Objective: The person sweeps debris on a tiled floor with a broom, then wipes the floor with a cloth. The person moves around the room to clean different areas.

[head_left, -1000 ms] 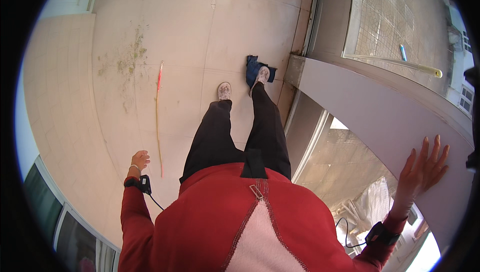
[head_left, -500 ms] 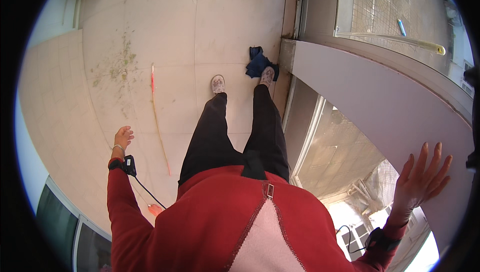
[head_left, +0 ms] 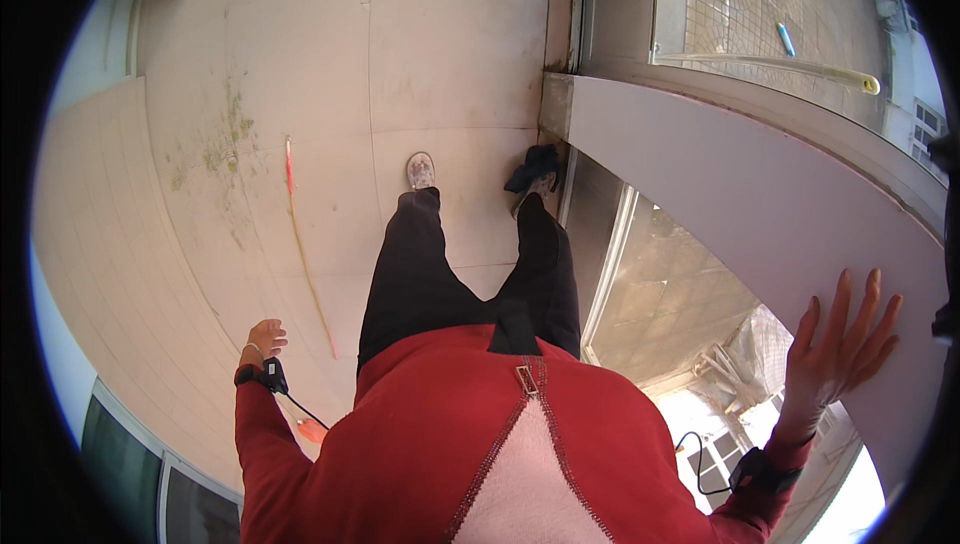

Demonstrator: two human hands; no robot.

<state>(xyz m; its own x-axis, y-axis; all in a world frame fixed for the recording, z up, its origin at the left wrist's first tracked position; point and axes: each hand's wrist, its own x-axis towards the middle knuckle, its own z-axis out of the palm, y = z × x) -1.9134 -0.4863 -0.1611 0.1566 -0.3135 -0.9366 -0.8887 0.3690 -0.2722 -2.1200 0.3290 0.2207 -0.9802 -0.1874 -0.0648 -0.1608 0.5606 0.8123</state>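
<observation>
I look straight down my red top and black trousers to a tiled floor. My right hand is spread flat, fingers apart, against a wide grey ledge at my right and holds nothing. Hanging loose by my side, my left hand is empty with its fingers lightly curled, above the floor tiles. A long thin stick with a red upper part lies on the floor just ahead of that hand. A dark blue cloth lies under my right foot by the ledge's base.
The beige tiled floor has a greenish stain at the left. Beyond the ledge is a wire-mesh panel with a yellow-tipped bar and a small blue object. Glass panes run along the lower left.
The view has shifted, so the floor, stick and cloth sit lower in the picture. My left hand has swung slightly, staying empty; my right hand stays spread on the ledge.
</observation>
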